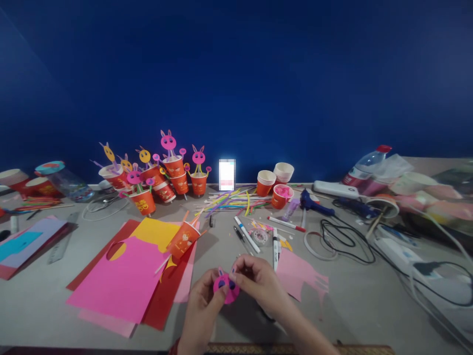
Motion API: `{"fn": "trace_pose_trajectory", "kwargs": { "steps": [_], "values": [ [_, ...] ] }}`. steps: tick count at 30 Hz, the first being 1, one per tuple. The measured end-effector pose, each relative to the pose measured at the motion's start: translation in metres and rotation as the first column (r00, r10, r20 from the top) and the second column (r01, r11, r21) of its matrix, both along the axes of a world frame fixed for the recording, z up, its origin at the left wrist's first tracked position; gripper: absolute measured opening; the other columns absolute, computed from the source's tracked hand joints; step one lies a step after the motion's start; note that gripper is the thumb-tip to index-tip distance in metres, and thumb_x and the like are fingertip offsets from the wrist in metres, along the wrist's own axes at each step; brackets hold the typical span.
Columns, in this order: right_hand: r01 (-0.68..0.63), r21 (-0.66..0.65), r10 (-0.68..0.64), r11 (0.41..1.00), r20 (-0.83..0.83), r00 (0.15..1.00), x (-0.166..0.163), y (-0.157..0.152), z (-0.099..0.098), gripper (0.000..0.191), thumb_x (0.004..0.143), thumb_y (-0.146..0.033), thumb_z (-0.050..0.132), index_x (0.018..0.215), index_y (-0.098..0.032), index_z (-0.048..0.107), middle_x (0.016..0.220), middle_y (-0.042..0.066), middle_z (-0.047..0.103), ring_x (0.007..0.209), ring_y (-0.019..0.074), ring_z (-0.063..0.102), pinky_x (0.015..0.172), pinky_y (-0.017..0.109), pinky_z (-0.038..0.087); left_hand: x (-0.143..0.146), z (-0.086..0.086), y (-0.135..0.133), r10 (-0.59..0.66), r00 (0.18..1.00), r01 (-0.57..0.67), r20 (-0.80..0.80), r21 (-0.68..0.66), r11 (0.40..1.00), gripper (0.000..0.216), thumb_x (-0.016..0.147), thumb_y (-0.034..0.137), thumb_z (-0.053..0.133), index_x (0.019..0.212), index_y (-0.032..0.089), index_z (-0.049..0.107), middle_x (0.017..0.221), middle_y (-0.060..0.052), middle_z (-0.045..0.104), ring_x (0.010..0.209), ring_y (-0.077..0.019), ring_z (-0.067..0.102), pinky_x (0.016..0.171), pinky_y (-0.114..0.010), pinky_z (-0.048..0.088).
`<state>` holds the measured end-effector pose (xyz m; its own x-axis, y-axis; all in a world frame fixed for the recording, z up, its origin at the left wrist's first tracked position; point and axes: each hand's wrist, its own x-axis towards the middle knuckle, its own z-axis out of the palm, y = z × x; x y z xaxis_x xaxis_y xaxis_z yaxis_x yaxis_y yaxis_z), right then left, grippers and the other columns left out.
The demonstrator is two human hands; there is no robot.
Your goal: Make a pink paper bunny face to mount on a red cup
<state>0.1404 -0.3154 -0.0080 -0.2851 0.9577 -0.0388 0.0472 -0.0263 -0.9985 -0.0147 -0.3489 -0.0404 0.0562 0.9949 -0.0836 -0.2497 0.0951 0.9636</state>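
Observation:
Between my two hands is a round pink paper bunny face (pixel 231 295) with dark purple eyes and small upright ears. My left hand (pixel 205 301) pinches its left side, thumb across the front. At the top right, the thumb and fingertips of my right hand (pixel 254 278) close on the face's right ear (pixel 233 269). Left of my hands, a red paper cup (pixel 184 239) with straws through it lies tilted on coloured paper. A cut pink sheet (pixel 301 273) rests to the right, beside white markers (pixel 247 234).
Finished bunny-headed cups (pixel 179 168) cluster at the back left. Loose coloured strips (pixel 236 201) lie before a bright phone (pixel 226 175). Stacked paper cups (pixel 266 182), a blue glue gun (pixel 314 203) with a looping black cable, and a power strip (pixel 399 254) occupy the right.

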Motion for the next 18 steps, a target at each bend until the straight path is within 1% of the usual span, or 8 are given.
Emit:
{"fn": "trace_pose_trajectory", "kwargs": {
  "steps": [7,14,18],
  "values": [
    [0.001,0.005,-0.001,1.000,-0.001,1.000,-0.0001,-0.0011,-0.0026,0.032,0.080,-0.047,0.069,0.072,-0.018,0.058,0.061,-0.004,0.051,0.057,0.0116,0.045,0.054,0.023,0.034,-0.0005,0.0019,-0.0004,0.001,1.000,-0.001,-0.012,0.007,1.000,0.027,0.081,0.042,0.072,0.079,0.016,0.064,0.072,-0.001,0.058,0.071,-0.0155,0.053,0.066,-0.023,0.044],
    [-0.007,-0.031,0.005,0.999,-0.072,0.997,0.0002,-0.0056,-0.0008,0.032,0.076,-0.046,0.075,0.083,-0.017,0.062,0.074,0.000,0.060,0.065,0.0139,0.054,0.061,0.025,0.043,-0.0002,-0.0013,0.0002,0.017,1.000,-0.017,0.025,-0.018,1.000,0.025,0.081,0.041,0.071,0.079,0.017,0.064,0.071,0.000,0.057,0.067,-0.0137,0.050,0.064,-0.022,0.043],
    [0.012,-0.016,-0.013,1.000,-0.073,0.997,-0.0004,-0.0073,-0.0026,0.031,0.077,-0.045,0.074,0.075,-0.017,0.061,0.070,0.000,0.058,0.065,0.0140,0.054,0.060,0.025,0.043,0.0018,-0.0015,-0.0002,0.014,0.999,-0.014,0.039,-0.017,1.000,0.023,0.081,0.040,0.072,0.081,0.017,0.065,0.071,0.001,0.056,0.070,-0.0138,0.051,0.065,-0.021,0.043]
  ]
}}
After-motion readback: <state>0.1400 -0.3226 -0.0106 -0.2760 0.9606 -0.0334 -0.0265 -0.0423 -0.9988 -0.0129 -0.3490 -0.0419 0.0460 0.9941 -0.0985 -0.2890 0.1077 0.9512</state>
